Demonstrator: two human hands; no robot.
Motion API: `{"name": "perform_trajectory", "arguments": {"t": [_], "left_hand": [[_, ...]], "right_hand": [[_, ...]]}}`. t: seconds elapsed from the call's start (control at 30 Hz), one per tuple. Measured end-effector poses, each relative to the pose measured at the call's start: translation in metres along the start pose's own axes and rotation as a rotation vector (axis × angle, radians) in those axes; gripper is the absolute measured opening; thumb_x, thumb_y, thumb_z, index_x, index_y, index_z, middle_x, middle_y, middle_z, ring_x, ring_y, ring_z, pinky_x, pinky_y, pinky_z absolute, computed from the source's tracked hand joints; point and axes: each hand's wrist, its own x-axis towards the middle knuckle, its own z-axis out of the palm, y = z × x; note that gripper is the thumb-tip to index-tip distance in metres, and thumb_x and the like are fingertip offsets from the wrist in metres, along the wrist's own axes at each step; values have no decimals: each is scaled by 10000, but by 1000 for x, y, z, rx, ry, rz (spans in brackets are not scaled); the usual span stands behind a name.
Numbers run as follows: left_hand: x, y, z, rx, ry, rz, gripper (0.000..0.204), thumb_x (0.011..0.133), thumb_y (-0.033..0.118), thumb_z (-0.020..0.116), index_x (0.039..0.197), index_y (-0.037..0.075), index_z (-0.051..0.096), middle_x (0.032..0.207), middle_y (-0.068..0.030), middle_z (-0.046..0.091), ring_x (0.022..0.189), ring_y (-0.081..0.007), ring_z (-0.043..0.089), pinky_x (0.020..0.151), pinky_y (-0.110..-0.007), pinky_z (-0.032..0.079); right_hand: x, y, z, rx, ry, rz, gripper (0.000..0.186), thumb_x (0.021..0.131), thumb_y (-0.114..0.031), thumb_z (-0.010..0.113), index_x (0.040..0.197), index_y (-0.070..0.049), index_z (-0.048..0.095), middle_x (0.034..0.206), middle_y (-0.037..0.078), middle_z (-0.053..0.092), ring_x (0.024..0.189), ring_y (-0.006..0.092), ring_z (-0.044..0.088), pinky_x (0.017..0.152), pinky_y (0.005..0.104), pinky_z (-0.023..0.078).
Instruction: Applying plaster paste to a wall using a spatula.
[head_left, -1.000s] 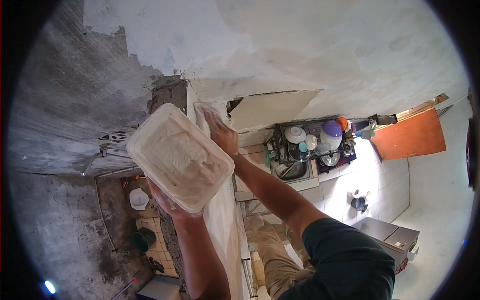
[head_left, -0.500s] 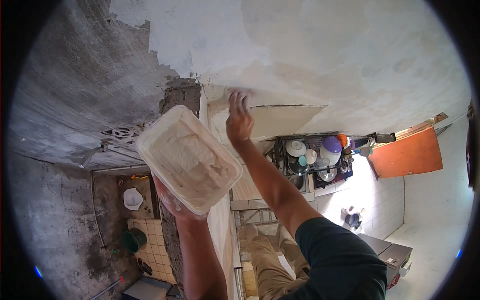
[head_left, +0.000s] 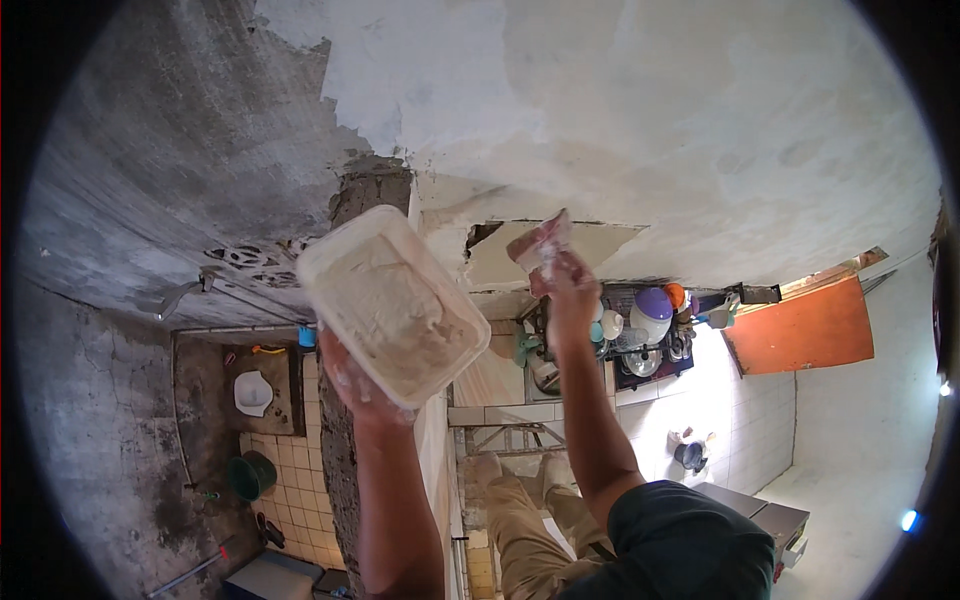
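My left hand (head_left: pixel 362 392), smeared with pale paste, supports a whitish rectangular plastic tub (head_left: pixel 318 268) from below and the side. Smooth off-white putty (head_left: pixel 385 290) covers its bottom. Pinched in my right hand (head_left: pixel 572 290) is a flat, reddish putty scraper (head_left: pixel 538 238) with white paste on it; motion blurs it slightly. The scraper appears in front of a beige panel (head_left: pixel 610 242) by the wall, and I cannot tell whether they touch. Above, the wall (head_left: pixel 620 110) has a patchy whitish coat beside bare grey cement (head_left: pixel 190 120).
A rough-topped partition (head_left: pixel 345 470) runs beneath the tub. To the right lie a dish rack with bowls and a purple-lidded container (head_left: pixel 652 305), then an orange panel (head_left: pixel 805 325). Ladder parts (head_left: pixel 510 437) show by my feet. Below left are a green bucket (head_left: pixel 252 476) and white toilet (head_left: pixel 253 393).
My right hand has come away from the wall, moving right and down, and the scraper now shows clearly. The tub has shifted slightly right in view.
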Motion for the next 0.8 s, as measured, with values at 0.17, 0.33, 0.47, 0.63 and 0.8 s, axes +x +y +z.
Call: {"name": "perform_trajectory", "arguments": {"t": [0.17, 0.33, 0.47, 0.63, 0.8], "left_hand": [[1, -18, -5, 233, 153, -74, 633, 943, 483, 415, 1389, 42, 330, 1290, -130, 497, 1145, -270, 537, 932, -420, 477], [2, -15, 11, 67, 292, -310, 605, 946, 523, 345, 1377, 101, 388, 1314, -87, 479, 1174, -247, 509, 961, -410, 455], [-4, -22, -4, 139, 101, -149, 588, 956, 458, 416, 1384, 63, 337, 1294, -82, 492, 1128, -214, 546, 921, -384, 498], [-7, -30, -20, 261, -86, 80, 632, 921, 413, 527, 1384, 37, 316, 1294, -97, 484, 1129, -234, 544, 909, -392, 497], [-12, -28, -32, 331, -69, 19, 712, 934, 483, 441, 1441, 38, 211, 1381, -122, 391, 1233, -254, 446, 1004, -400, 410]], "right_hand": [[-32, -55, -22, 472, -306, -65, 272, 917, -21, 513, 1184, 33, 508, 1055, 127, 623, 935, 213, 631, 769, 335, 527], [-86, -78, 9, 288, -280, -204, 235, 926, -18, 505, 1149, 50, 536, 1055, 122, 624, 968, 206, 619, 839, 351, 520], [-105, -69, 20, -63, -212, -432, 200, 928, -47, 535, 1081, 68, 594, 1023, 106, 639, 956, 156, 601, 835, 288, 473], [-108, -45, 19, -262, -310, -603, 262, 925, -65, 544, 1146, 68, 592, 1046, 117, 652, 933, 152, 601, 821, 248, 442], [-96, -37, 13, -306, -499, -860, 302, 891, 38, 480, 1176, 69, 573, 1177, 221, 609, 1116, 304, 590, 947, 374, 450]]}}
